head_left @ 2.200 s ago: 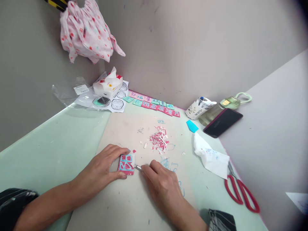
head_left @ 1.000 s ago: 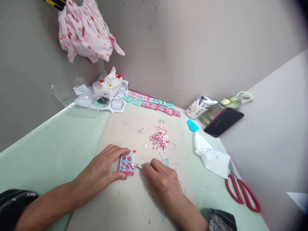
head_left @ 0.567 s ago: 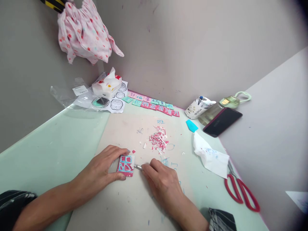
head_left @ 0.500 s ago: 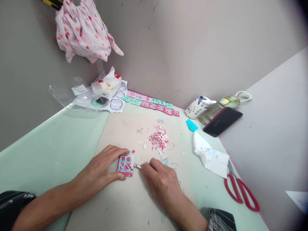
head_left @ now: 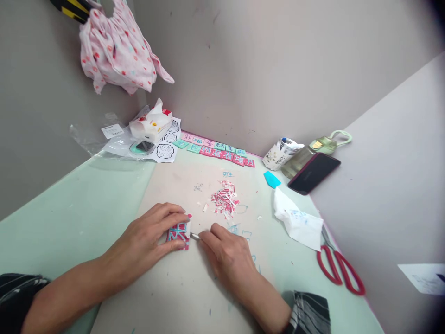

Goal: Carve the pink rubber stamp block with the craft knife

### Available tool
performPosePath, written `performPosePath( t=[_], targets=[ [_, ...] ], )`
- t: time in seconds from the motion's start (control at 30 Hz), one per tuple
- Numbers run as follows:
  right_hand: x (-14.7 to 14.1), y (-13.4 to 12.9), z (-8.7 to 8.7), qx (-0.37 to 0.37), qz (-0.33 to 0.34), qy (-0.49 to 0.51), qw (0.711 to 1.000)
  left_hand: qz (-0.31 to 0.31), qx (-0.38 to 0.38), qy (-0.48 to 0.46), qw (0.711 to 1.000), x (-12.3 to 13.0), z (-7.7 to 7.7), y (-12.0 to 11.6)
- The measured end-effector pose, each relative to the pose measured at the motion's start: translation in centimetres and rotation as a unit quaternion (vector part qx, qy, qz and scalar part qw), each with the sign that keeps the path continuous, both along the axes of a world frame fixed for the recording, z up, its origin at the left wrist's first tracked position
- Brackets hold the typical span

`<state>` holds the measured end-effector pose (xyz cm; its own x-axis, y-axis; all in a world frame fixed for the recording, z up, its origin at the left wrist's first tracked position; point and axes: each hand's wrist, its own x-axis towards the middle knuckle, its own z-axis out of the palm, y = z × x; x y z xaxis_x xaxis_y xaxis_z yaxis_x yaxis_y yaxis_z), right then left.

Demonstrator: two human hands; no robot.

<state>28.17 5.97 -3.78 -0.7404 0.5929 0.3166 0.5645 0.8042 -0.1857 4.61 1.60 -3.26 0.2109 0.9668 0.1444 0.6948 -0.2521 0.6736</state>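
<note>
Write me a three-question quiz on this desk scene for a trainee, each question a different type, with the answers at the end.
1. Multiple choice: what does the right hand hold?
A) a phone
B) a slim silver tool
C) a tissue

2. True or false: the pile of pink and white shavings lies between the lettered tiles and the pink block under the left hand.

3. Fill in the blank: the handles of the scissors are ____.

Key: 1. B; 2. True; 3. red
</note>
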Motion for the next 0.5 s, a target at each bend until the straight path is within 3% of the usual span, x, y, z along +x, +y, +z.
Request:
performPosePath(
  t=[0.1, 0.2, 0.5],
  targets=[
    [0.0, -0.1, -0.1, 0.008, -0.003, -0.002, 1.0, -0.05, 0.06, 0.033, 0.996, 0.6, 0.4, 0.2],
    [0.0, -0.1, -0.2, 0.021, -0.009, -0.002, 1.0, -0.085, 0.036, 0.035, 0.995, 1.0, 0.6, 0.6],
    [-0.2, -0.2, -0.6, 0.065, -0.013, 0.0, 0.998, -0.05, 0.003, 0.049, 0.998, 1.0, 0.5, 2.2]
  ],
)
